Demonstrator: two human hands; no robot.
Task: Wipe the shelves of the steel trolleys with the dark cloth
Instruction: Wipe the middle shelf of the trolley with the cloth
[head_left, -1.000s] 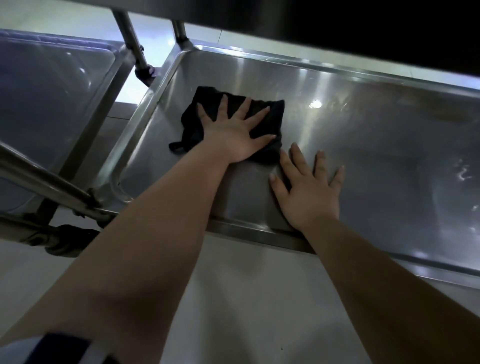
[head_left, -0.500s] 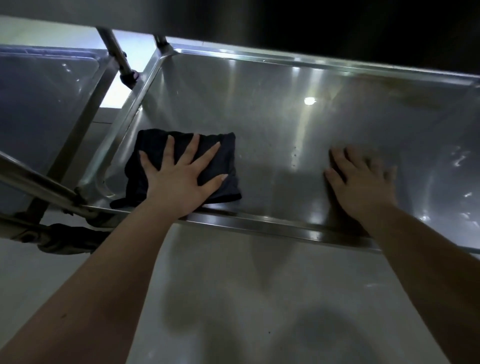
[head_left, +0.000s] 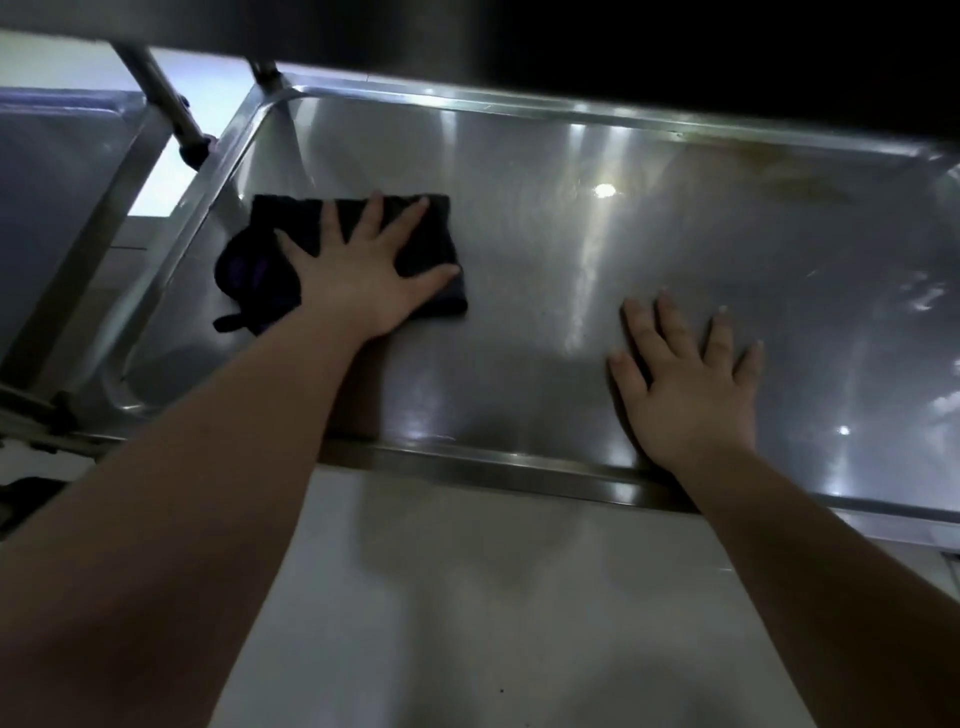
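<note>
The dark cloth (head_left: 431, 239) lies folded on the left part of a steel trolley shelf (head_left: 571, 130). My left hand (head_left: 363, 270) presses flat on the cloth with fingers spread. My right hand (head_left: 691, 384) rests flat on the bare steel near the shelf's front rim (head_left: 493, 465), fingers straight, holding nothing. The cloth's left end is bunched beside the shelf's left wall.
A second steel trolley shelf (head_left: 57, 171) stands to the left, with upright steel posts (head_left: 166, 104) between the two. A dark upper shelf (head_left: 623, 47) overhangs the back. Pale floor (head_left: 493, 623) lies in front of the rim. A brownish smear (head_left: 769, 171) marks the shelf's far right.
My left hand has slid the cloth away from the front rim toward the back of the shelf. My right hand stays flat on the steel at the right.
</note>
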